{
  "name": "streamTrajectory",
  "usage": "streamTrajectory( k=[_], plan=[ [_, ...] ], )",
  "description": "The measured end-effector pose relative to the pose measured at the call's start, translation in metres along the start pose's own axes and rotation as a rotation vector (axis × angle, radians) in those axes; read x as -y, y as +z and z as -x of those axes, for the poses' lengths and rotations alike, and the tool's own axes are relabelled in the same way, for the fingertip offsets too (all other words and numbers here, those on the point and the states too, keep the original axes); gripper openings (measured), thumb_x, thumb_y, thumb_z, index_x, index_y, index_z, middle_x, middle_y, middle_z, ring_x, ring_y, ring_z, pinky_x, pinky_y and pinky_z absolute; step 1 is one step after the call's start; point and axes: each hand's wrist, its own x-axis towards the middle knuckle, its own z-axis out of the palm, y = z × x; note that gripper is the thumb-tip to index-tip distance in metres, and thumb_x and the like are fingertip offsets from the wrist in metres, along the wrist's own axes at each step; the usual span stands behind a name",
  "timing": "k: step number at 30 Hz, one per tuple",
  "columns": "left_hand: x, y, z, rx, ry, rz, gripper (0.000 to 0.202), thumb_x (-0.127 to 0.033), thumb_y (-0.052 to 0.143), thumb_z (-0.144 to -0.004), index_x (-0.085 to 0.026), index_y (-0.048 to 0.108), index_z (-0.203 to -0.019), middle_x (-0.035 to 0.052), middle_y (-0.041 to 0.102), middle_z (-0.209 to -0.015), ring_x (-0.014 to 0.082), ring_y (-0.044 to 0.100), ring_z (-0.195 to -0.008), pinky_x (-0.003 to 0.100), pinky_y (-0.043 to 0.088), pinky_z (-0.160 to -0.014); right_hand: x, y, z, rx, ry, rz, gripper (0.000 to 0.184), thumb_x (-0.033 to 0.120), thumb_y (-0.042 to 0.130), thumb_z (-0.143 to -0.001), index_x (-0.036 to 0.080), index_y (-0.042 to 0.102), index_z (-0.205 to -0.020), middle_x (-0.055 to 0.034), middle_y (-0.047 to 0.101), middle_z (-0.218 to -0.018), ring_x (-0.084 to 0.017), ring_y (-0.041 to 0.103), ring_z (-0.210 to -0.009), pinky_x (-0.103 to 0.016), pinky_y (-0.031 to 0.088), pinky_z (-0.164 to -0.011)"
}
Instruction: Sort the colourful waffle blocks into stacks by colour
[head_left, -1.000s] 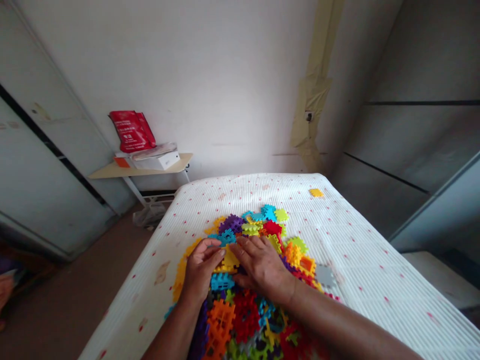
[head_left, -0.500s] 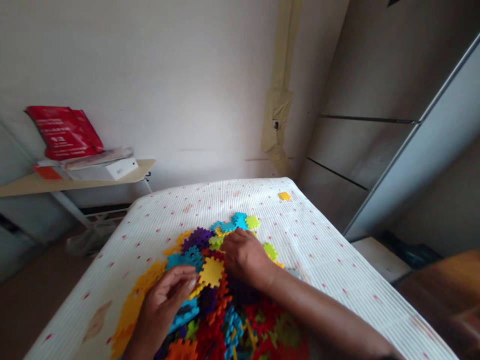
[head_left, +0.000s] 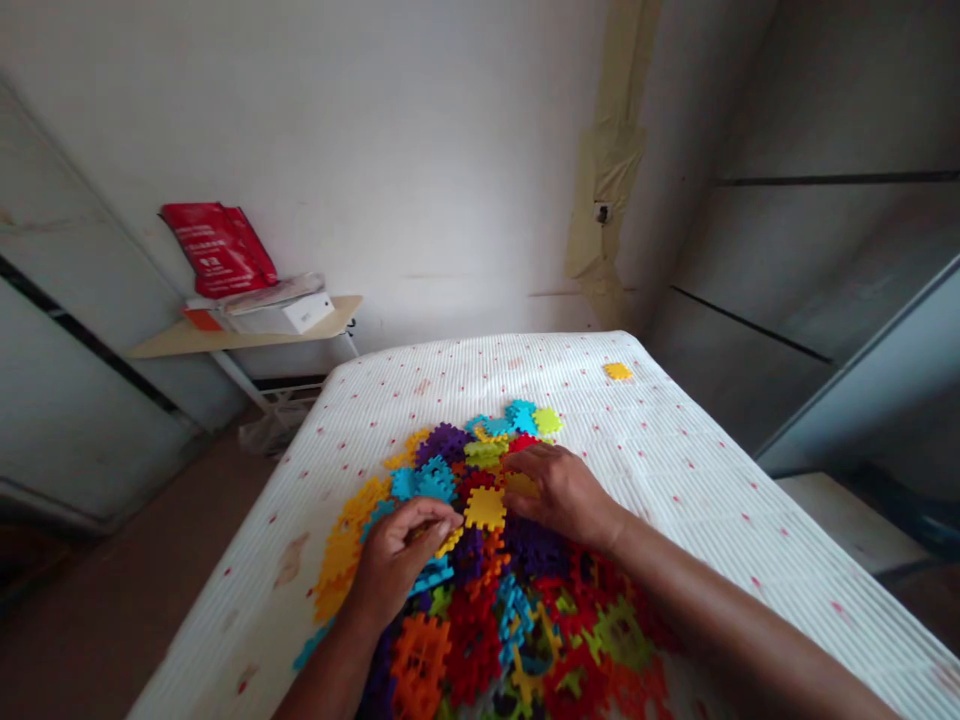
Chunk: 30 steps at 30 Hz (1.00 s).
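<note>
Your left hand (head_left: 394, 565) sits at the near side of a heap of interlocking plastic waffle blocks (head_left: 480, 620), its fingers (head_left: 429, 517) curled inward, with the tips close to a thin yellow piece (head_left: 450, 543). I can't tell whether they are pinching it. Your right hand (head_left: 559, 495) lies palm-down on the heap, its fingers (head_left: 529, 465) relaxed and slightly arched, not clenched, over a yellow-orange block (head_left: 520, 485). A yellow square block (head_left: 485, 508) lies between your hands.

The heap is a jumble of notched, gear-edged pieces in red, orange, purple, blue, lime and yellow, some slotted together and others lying flat (the reds and oranges crowd nearest you). It sits on a white ribbed mattress cover (head_left: 697, 480) with small red dots and a few stains. A lone yellow block (head_left: 618, 371) lies well apart, near the far corner.

Beyond the bed, a narrow shelf (head_left: 247, 337) against the wall holds a white box (head_left: 289, 315) with a red bag (head_left: 217, 250) propped behind it. A wall socket (head_left: 601, 212) sits in a strip of beige tape (head_left: 607, 160) higher up.
</note>
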Motion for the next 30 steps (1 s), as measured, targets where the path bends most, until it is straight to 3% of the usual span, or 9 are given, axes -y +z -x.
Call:
streamTrajectory(
  k=[4, 9, 14, 20, 24, 27, 30],
  plan=[
    [0.000, 0.001, 0.001, -0.015, 0.014, -0.010, 0.018, -0.035, 0.058, -0.077, -0.019, 0.065, -0.080, 0.0040, 0.072, -0.082, 0.0178, 0.066, -0.080, 0.029, 0.052, -0.076, 0.017, 0.004, -0.002, 0.097, -0.115, 0.033, 0.047, 0.041, 0.065, -0.075, 0.019, 0.055, -0.116, -0.0075, 0.061, -0.102, -0.023, 0.052, -0.098, -0.033, 0.039, -0.084],
    [-0.001, 0.001, 0.001, -0.025, 0.018, 0.003, 0.018, -0.036, 0.059, -0.075, -0.019, 0.065, -0.078, 0.0044, 0.072, -0.081, 0.0189, 0.066, -0.080, 0.029, 0.052, -0.073, 0.026, 0.014, -0.009, 0.156, -0.016, 0.110, 0.037, 0.037, 0.065, -0.074, 0.018, 0.059, -0.105, -0.0074, 0.060, -0.095, -0.021, 0.053, -0.091, -0.031, 0.040, -0.078],
    [0.008, -0.001, -0.002, -0.006, 0.008, -0.003, 0.021, -0.038, 0.057, -0.077, -0.019, 0.065, -0.081, 0.0051, 0.072, -0.083, 0.0195, 0.066, -0.082, 0.030, 0.052, -0.076, 0.029, 0.020, -0.015, 0.179, 0.072, 0.152, 0.042, 0.036, 0.066, -0.071, 0.019, 0.058, -0.109, -0.0077, 0.061, -0.096, -0.022, 0.056, -0.089, -0.031, 0.043, -0.075],
    [0.003, -0.002, -0.001, -0.007, 0.005, -0.043, 0.024, -0.041, 0.058, -0.074, -0.019, 0.066, -0.080, 0.0059, 0.072, -0.083, 0.0212, 0.066, -0.084, 0.031, 0.053, -0.077, 0.023, 0.014, -0.016, 0.132, 0.057, 0.075, 0.046, 0.037, 0.069, -0.069, 0.019, 0.059, -0.109, -0.0082, 0.062, -0.096, -0.022, 0.058, -0.090, -0.032, 0.045, -0.078],
    [-0.001, 0.000, 0.000, -0.048, -0.003, -0.027, 0.026, -0.044, 0.060, -0.072, -0.019, 0.068, -0.076, 0.0053, 0.072, -0.080, 0.0214, 0.067, -0.082, 0.032, 0.055, -0.077, -0.021, -0.012, -0.021, -0.069, 0.077, -0.067, 0.049, 0.027, 0.071, -0.068, 0.019, 0.057, -0.114, -0.0069, 0.061, -0.101, -0.018, 0.058, -0.090, -0.030, 0.046, -0.080],
    [0.000, 0.000, -0.001, -0.067, -0.019, -0.007, 0.030, -0.049, 0.063, -0.068, -0.020, 0.069, -0.074, 0.0052, 0.073, -0.078, 0.0224, 0.068, -0.081, 0.032, 0.056, -0.077, -0.087, -0.037, -0.027, -0.257, 0.209, -0.032, 0.053, 0.022, 0.072, -0.067, 0.020, 0.055, -0.117, -0.0060, 0.059, -0.103, -0.017, 0.058, -0.087, -0.031, 0.047, -0.080],
    [0.001, -0.001, -0.002, -0.048, -0.039, -0.008, 0.036, -0.054, 0.065, -0.064, -0.020, 0.070, -0.073, 0.0060, 0.073, -0.079, 0.0243, 0.068, -0.080, 0.033, 0.056, -0.076, -0.164, -0.058, -0.028, -0.252, 0.378, 0.145, 0.057, 0.016, 0.070, -0.066, 0.018, 0.053, -0.120, -0.0075, 0.058, -0.109, -0.017, 0.058, -0.094, -0.030, 0.045, -0.085]
  ],
)
